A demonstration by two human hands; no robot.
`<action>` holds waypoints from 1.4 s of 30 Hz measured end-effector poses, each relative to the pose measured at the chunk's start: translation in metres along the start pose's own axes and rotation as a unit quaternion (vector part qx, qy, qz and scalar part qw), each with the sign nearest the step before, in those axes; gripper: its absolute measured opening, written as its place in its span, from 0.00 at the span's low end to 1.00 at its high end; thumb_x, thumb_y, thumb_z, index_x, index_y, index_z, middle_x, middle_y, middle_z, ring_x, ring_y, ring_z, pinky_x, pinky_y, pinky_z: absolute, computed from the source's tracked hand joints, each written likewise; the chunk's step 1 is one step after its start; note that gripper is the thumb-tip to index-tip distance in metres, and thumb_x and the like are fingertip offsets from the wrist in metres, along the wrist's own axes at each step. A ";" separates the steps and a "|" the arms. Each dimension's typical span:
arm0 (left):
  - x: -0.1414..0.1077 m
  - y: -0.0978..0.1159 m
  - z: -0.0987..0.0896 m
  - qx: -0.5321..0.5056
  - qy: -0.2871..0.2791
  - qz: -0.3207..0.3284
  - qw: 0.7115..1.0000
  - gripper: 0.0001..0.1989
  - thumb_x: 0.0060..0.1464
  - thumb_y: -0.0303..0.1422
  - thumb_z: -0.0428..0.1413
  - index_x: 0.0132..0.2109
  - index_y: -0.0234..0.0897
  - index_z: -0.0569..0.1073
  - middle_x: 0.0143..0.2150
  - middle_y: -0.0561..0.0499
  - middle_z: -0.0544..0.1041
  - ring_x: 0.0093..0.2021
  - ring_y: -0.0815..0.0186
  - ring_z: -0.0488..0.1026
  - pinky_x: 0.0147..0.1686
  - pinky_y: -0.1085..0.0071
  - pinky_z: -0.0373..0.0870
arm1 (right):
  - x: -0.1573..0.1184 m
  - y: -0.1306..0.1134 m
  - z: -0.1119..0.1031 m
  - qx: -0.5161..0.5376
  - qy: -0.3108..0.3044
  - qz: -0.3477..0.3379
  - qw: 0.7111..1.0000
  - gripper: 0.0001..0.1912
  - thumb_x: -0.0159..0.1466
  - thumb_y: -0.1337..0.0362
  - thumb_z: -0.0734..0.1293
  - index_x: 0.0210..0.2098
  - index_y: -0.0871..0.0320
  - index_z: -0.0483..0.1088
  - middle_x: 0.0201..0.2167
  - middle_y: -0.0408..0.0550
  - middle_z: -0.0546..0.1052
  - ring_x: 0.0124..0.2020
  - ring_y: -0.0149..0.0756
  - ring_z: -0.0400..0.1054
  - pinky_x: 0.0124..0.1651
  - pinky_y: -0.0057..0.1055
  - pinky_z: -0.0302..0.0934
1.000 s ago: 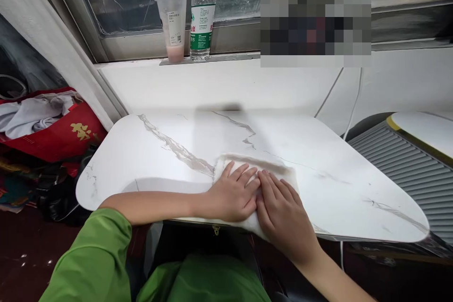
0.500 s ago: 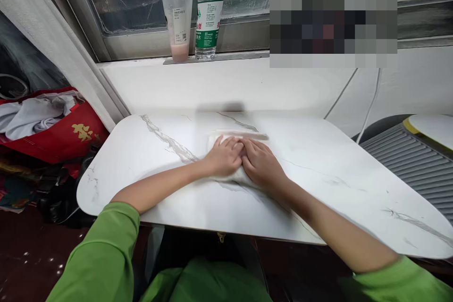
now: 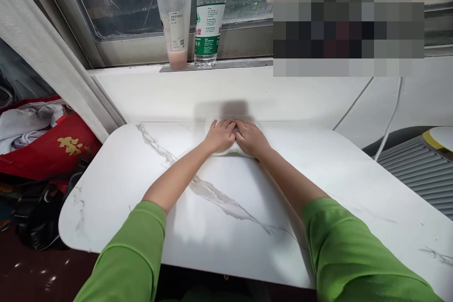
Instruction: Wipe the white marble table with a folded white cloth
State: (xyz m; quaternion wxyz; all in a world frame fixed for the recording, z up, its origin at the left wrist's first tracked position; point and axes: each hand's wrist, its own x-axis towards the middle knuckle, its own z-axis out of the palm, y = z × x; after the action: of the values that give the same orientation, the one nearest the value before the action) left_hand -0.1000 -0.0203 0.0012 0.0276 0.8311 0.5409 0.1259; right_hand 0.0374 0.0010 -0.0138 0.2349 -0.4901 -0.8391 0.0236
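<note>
A white cloth (image 3: 233, 150) lies on the white marble-patterned table (image 3: 219, 245), close to its back edge by the wall. My left hand (image 3: 221, 137) presses on the cloth's left part, and my right hand (image 3: 251, 138) on its right part. Fingertips of both hands meet at the middle of the cloth. The fingers of each are held together and bent over the fabric, which is mostly hidden beneath them.
On the window ledge stand a plastic cup (image 3: 176, 23) with pink remains and a clear bottle (image 3: 208, 33) with a green label. A red bag (image 3: 71, 144) holding white fabric is at the left. White cables and a grey ridged object (image 3: 417, 170) are at the right.
Both hands and the cloth have moved forward across the table to its back edge, and the arms are stretched further out. The view has shifted slightly.
</note>
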 end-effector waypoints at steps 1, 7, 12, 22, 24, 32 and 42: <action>0.000 0.000 0.001 0.002 0.005 0.000 1.000 0.22 0.61 0.29 0.38 0.60 0.34 0.61 0.64 0.46 0.62 0.64 0.62 0.55 0.66 0.56 0.44 | 0.000 0.001 0.001 -0.003 0.004 -0.001 1.000 0.24 0.60 0.68 0.52 0.53 0.65 0.65 0.53 0.57 0.72 0.54 0.47 0.65 0.57 0.44 0.57; -0.016 0.009 0.000 0.009 0.014 -0.012 1.000 0.22 0.63 0.30 0.38 0.62 0.35 0.60 0.65 0.46 0.60 0.66 0.61 0.54 0.65 0.55 0.44 | -0.017 -0.008 -0.002 -0.017 0.020 -0.004 1.000 0.25 0.61 0.68 0.52 0.55 0.65 0.64 0.55 0.56 0.71 0.56 0.45 0.63 0.59 0.44 0.56; -0.070 0.028 -0.008 0.020 0.000 0.016 1.000 0.23 0.63 0.31 0.39 0.63 0.32 0.59 0.66 0.44 0.59 0.67 0.59 0.52 0.66 0.53 0.43 | -0.070 -0.043 -0.014 -0.041 0.017 -0.004 0.999 0.26 0.63 0.67 0.51 0.57 0.70 0.62 0.57 0.60 0.69 0.59 0.47 0.61 0.61 0.45 0.53; -0.243 0.074 -0.051 0.043 -0.036 0.077 0.995 0.25 0.65 0.34 0.39 0.64 0.24 0.55 0.68 0.36 0.54 0.69 0.50 0.44 0.66 0.47 0.39 | -0.199 -0.143 -0.047 -0.048 0.022 -0.147 0.988 0.27 0.63 0.68 0.53 0.61 0.70 0.58 0.61 0.60 0.64 0.65 0.47 0.52 0.63 0.48 0.52; -0.253 0.074 -0.057 0.040 -0.057 0.076 0.995 0.26 0.65 0.34 0.39 0.65 0.24 0.53 0.69 0.35 0.51 0.69 0.50 0.41 0.66 0.47 0.39 | -0.199 -0.151 -0.049 -0.040 0.014 -0.166 0.985 0.28 0.62 0.69 0.54 0.61 0.70 0.59 0.61 0.60 0.64 0.65 0.47 0.51 0.63 0.48 0.52; -0.190 0.020 -0.046 0.023 -0.044 0.000 0.999 0.25 0.60 0.31 0.42 0.63 0.25 0.57 0.66 0.35 0.57 0.68 0.53 0.49 0.66 0.49 0.41 | -0.119 -0.133 -0.015 0.003 -0.006 -0.134 0.991 0.27 0.61 0.69 0.52 0.58 0.70 0.62 0.58 0.58 0.67 0.61 0.47 0.58 0.63 0.46 0.52; -0.053 -0.089 -0.036 -0.011 0.022 -0.032 0.999 0.20 0.59 0.27 0.40 0.57 0.37 0.64 0.62 0.48 0.65 0.62 0.64 0.58 0.64 0.60 0.47 | 0.028 -0.105 0.033 0.076 0.017 -0.004 0.997 0.25 0.60 0.71 0.52 0.55 0.66 0.64 0.53 0.58 0.71 0.55 0.45 0.62 0.60 0.42 0.51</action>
State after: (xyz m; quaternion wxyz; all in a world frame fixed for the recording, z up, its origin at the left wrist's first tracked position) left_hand -0.2083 -0.0351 0.0101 0.0283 0.8098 0.5668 0.1491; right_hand -0.0733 -0.0233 -0.0044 0.2862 -0.4673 -0.8328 0.0780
